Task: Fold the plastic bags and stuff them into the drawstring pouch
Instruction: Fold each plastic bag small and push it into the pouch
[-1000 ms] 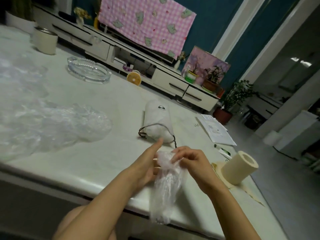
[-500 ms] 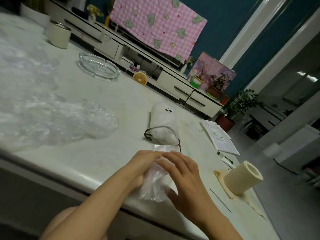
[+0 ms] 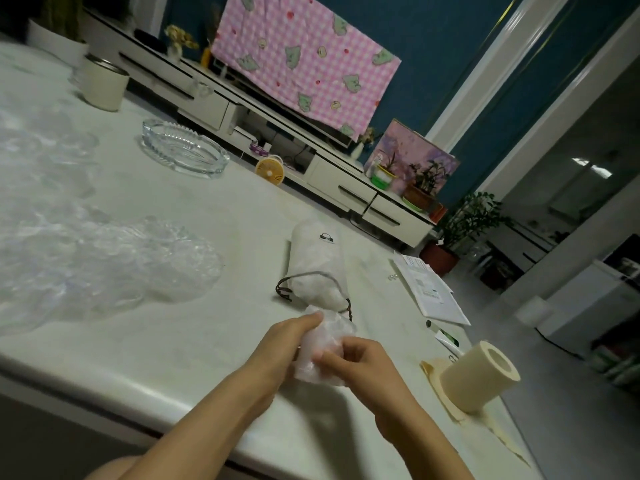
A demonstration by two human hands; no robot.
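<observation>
The plastic bag [image 3: 325,342] — a long strip hanging at lower centre a second ago — is now a compact wad. The right hand [image 3: 363,367], flat before, now pinches it.

Both hands, left [image 3: 277,344] and right [image 3: 360,367], are gripping a bunched bag [image 3: 323,344] just before the pouch [image 3: 317,268] lying on the counter [image 3: 173,341].

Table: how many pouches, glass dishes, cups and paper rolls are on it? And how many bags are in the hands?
Drawstring pouch: 1
Glass dish: 1
Cup: 1
Paper roll: 1
Plastic bag, held by the left hand and the right hand: 1
Total: 5
</observation>
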